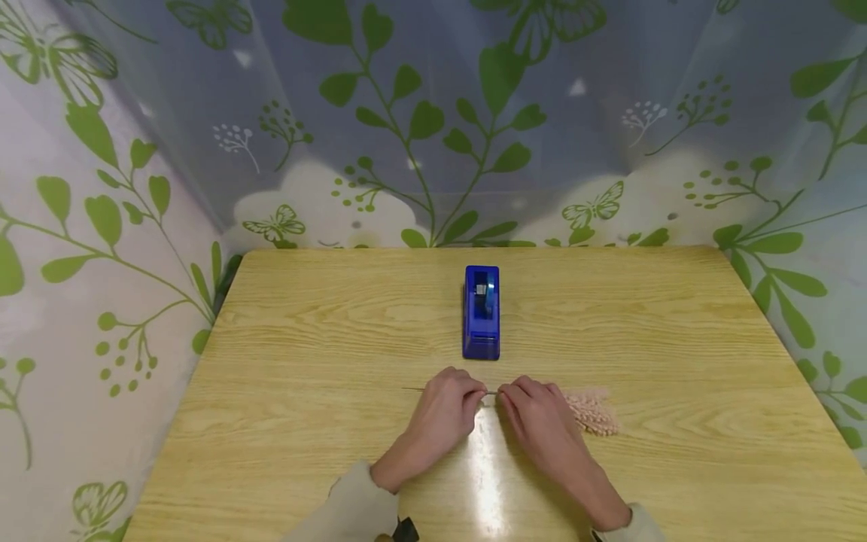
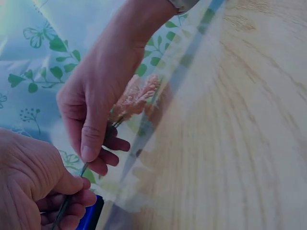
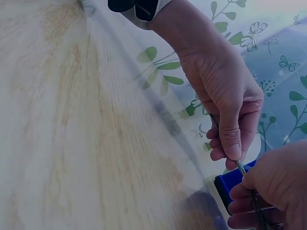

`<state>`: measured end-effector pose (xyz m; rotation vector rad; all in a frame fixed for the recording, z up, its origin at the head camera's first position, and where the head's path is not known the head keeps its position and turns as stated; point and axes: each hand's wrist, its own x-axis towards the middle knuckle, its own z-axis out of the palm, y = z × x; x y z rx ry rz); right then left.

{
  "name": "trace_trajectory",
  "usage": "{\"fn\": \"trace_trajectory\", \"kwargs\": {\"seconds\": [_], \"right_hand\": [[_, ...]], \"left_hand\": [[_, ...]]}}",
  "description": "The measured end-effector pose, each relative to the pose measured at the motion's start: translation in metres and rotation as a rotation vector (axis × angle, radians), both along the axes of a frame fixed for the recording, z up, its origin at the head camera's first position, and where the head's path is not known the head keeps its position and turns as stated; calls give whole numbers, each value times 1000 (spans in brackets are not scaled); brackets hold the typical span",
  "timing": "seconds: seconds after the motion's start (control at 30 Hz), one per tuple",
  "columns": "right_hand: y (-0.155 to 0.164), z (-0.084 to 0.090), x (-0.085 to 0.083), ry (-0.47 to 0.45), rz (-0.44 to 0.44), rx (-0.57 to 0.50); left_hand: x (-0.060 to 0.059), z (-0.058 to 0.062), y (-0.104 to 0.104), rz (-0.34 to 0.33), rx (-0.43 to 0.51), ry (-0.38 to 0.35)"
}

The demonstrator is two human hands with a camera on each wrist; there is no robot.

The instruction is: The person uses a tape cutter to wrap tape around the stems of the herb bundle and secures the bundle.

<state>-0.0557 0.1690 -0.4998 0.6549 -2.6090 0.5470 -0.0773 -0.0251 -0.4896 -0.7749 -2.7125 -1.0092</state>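
Observation:
A thin dark-green stem point(image 1: 492, 392) lies between both hands, low over the table, and ends at the right in a cluster of small pink blossoms point(image 1: 592, 410). My left hand point(image 1: 447, 403) pinches this flower stem between thumb and fingers, and its thin end sticks out to the left. Close beside it, my right hand point(image 1: 542, 421) pinches the stem nearer the blossoms. In the left wrist view the pink flower head point(image 2: 136, 98) shows behind the right hand. Just beyond the hands stands a blue tape dispenser point(image 1: 482, 312), touched by neither hand.
The wood-grain table point(image 1: 305, 361) reaches back to a hanging cloth point(image 1: 433, 150) printed with green leaves and butterflies. More of that cloth hangs along the left and right sides. A strip of glare lies on the tabletop between the forearms.

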Motion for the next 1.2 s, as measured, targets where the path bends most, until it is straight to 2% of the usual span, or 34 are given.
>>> {"fn": "trace_trajectory", "kwargs": {"seconds": [0.17,0.57,0.7,0.93,1.07,1.2], "right_hand": [[-1,3,-2,-26,-7,1],[1,5,-8,68,33,-17],[1,4,-8,72,28,-26],[1,2,-10,85,17,-31],[0,2,-11,92,37,-50],[-2,2,-11,53,35,-34]], "left_hand": [[0,-2,0,5,15,2],[0,1,0,43,37,-39],[1,2,2,58,5,-55],[3,1,4,81,-72,-38],[0,1,2,72,-49,-23],[-4,1,0,67,-39,-20]]}}
